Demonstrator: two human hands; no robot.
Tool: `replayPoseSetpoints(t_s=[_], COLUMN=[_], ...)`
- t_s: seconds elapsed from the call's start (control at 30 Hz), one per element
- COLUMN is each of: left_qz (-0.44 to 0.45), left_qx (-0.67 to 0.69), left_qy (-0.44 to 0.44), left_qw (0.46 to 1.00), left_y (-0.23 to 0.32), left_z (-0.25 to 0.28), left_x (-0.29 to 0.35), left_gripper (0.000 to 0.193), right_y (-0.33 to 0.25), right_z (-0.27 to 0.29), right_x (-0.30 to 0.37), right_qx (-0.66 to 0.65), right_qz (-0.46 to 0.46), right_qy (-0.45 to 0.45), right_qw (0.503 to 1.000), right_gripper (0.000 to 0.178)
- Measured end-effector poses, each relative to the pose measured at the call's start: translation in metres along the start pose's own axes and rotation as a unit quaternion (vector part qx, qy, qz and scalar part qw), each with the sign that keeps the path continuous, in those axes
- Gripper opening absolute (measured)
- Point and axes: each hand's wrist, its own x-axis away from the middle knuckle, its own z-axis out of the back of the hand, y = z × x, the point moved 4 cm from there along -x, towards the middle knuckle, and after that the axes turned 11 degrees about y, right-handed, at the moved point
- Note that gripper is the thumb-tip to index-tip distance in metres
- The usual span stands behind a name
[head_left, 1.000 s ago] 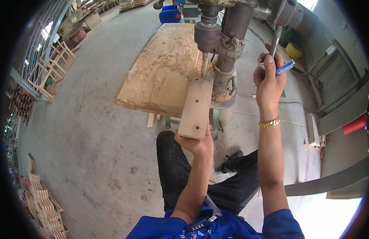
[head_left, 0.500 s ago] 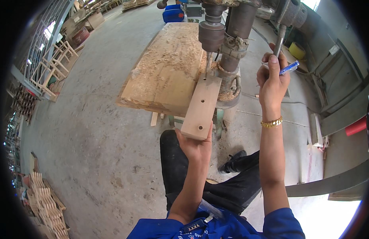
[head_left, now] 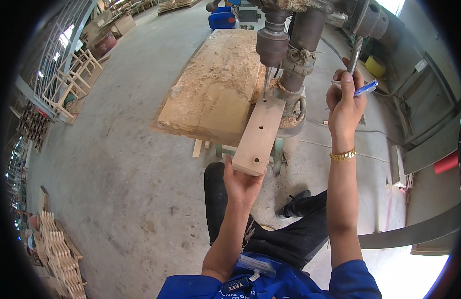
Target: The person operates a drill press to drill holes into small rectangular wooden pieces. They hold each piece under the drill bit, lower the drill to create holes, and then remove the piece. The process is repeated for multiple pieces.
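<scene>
My left hand (head_left: 243, 182) grips the near end of a pale wooden board (head_left: 260, 133) that has holes drilled along it. The board's far end lies under the drill bit (head_left: 267, 82) of a grey pillar drill (head_left: 285, 37). My right hand (head_left: 344, 102) is raised at the right, closed on the drill's metal feed lever (head_left: 355, 52), with a blue pen (head_left: 366, 88) held between its fingers. A gold bracelet circles that wrist.
A sawdust-covered wooden worktable (head_left: 215, 92) extends to the left of the drill. Concrete floor lies all around. Stacked wooden parts (head_left: 54, 246) sit at the lower left, wooden frames (head_left: 71, 82) at the upper left. Grey machine panels (head_left: 429, 109) stand to the right.
The board has slid a little further under the drill bit. My right hand stays on the lever and the view has shifted slightly.
</scene>
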Motion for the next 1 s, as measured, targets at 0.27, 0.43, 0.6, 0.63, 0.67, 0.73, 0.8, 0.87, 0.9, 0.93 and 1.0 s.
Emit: replayPoseSetpoints(t_s=[0.27,0.43,0.6,0.63,0.67,0.73,0.8,0.87,0.9,0.93,1.0], left_qz=[-0.004,0.021,0.01,0.007,0.004,0.003,0.007,0.015,0.016,0.016,0.017], left_qx=[-0.011,0.034,0.025,0.022,0.018,0.014,0.021,0.036,0.032,0.029,0.026], left_qy=[0.027,0.026,0.033,0.031,0.029,0.028,0.024,0.018,0.017,0.015,0.015], left_qw=[1.0,0.999,0.999,0.999,0.999,1.0,0.999,0.999,0.999,0.999,0.999], left_y=[-0.003,-0.008,-0.011,-0.01,-0.01,-0.01,-0.01,-0.009,-0.009,-0.009,-0.009], left_z=[0.002,0.002,-0.001,0.0,0.0,-0.001,-0.001,0.001,0.001,0.001,0.002], left_x=[0.004,0.007,0.009,0.009,0.008,0.009,0.009,0.007,0.007,0.007,0.007], left_gripper=[0.047,0.049,0.049,0.05,0.05,0.05,0.05,0.05,0.05,0.05,0.05], right_y=[0.002,0.0,0.002,0.002,0.002,0.002,0.002,0.002,0.002,0.002,0.003], right_z=[0.001,0.0,0.0,0.0,0.0,0.001,0.001,0.0,0.0,0.0,0.001], right_x=[-0.001,0.0,-0.001,-0.001,-0.001,-0.001,-0.001,0.0,0.0,0.0,-0.001], right_qx=[0.005,0.0,0.0,-0.002,-0.003,-0.004,-0.006,-0.008,-0.008,-0.007,-0.006], right_qz=[0.0,0.0,0.002,0.002,0.002,0.002,0.0,-0.001,-0.001,-0.001,0.0], right_qy=[-0.005,-0.004,-0.007,-0.009,-0.008,-0.005,-0.004,-0.005,-0.006,-0.006,-0.006], right_qw=[1.0,1.0,1.0,1.0,1.0,1.0,1.0,1.0,1.0,1.0,1.0], right_gripper=[0.043,0.044,0.043,0.043,0.043,0.044,0.044,0.044,0.044,0.044,0.044])
